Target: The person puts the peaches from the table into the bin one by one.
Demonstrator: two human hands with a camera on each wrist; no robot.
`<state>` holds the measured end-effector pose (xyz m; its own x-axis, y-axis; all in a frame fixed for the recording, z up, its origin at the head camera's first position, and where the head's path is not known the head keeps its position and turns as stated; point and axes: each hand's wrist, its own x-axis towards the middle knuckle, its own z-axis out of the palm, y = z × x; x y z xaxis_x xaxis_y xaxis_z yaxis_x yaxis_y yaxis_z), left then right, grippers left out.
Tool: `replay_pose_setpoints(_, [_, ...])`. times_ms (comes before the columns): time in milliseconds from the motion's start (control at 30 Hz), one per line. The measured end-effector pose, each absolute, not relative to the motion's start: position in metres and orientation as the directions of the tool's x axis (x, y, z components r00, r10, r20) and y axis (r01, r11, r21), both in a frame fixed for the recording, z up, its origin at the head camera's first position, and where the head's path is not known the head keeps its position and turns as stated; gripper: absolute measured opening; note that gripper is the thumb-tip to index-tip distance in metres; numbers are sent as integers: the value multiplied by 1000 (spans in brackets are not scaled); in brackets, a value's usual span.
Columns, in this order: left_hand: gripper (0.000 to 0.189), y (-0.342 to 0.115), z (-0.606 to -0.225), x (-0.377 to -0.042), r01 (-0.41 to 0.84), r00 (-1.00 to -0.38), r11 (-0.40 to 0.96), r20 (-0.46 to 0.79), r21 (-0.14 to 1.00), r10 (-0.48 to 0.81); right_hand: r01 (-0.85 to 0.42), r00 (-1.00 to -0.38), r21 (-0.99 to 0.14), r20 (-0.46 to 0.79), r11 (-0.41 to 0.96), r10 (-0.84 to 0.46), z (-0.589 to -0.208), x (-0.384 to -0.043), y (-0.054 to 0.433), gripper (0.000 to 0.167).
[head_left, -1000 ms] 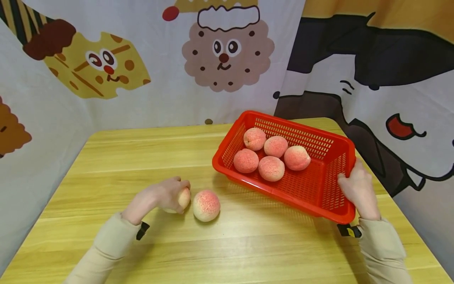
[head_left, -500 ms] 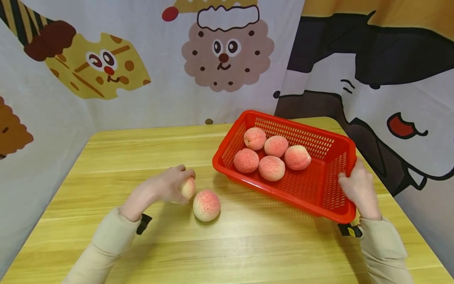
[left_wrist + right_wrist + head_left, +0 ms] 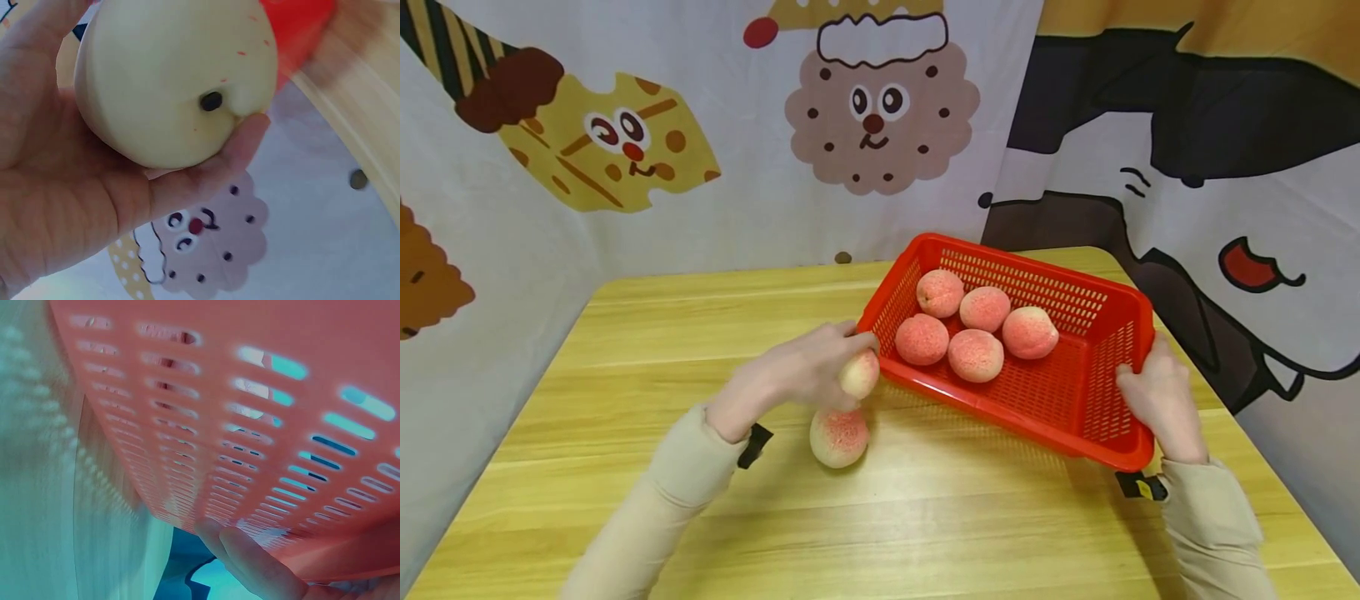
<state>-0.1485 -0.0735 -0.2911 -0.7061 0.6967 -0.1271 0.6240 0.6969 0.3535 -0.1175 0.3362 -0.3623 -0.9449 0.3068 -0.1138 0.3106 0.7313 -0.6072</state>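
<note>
My left hand point(image 3: 812, 367) grips a pale peach point(image 3: 860, 373) at the left end of a red plastic basket point(image 3: 985, 406). In the left wrist view the fingers curl round this peach point(image 3: 169, 75), its dark stem pit facing the camera. Just below that hand, a second peach point(image 3: 838, 439) rests on the table, its top partly covered. My right hand point(image 3: 1159, 398) holds the basket's right end, thumb inside the rim. From the right wrist view, fingers point(image 3: 250, 556) lie against the slotted outer wall point(image 3: 206, 425). Several pink peaches point(image 3: 975, 356) sit in the basket's left part.
The basket stands at an angle on a wooden table point(image 3: 700, 508), right of centre. Behind the table hangs a white curtain point(image 3: 737, 225) printed with cartoon food and an animal face.
My left hand has lifted the peach off the table and carried it right and away from me, to the basket's left edge. The right hand and the basket stay put.
</note>
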Motion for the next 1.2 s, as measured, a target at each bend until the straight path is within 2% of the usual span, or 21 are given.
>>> replay_pose_setpoints(233, [58, -36, -284, -156, 726, -646, 602, 30, 332, 763, 307, -946, -617, -117, 724, 302, -362, -118, 335, 61])
replay_pose_setpoints(533, [58, 21, -305, -164, 790, -578, 495, 172, 362, 798, 314, -945, -615, -126, 723, 303, -362, -118, 336, 62])
replay_pose_setpoints(1000, [65, 86, -340, -164, 854, -503, 441, 217, 278, 837, 299, -948, -618, -104, 727, 301, -363, -117, 335, 62])
replay_pose_setpoints(1200, [66, 106, -349, -168, 868, -471, 418, 179, 267, 864, 309, -945, -611, -111, 729, 308, -362, -118, 335, 64])
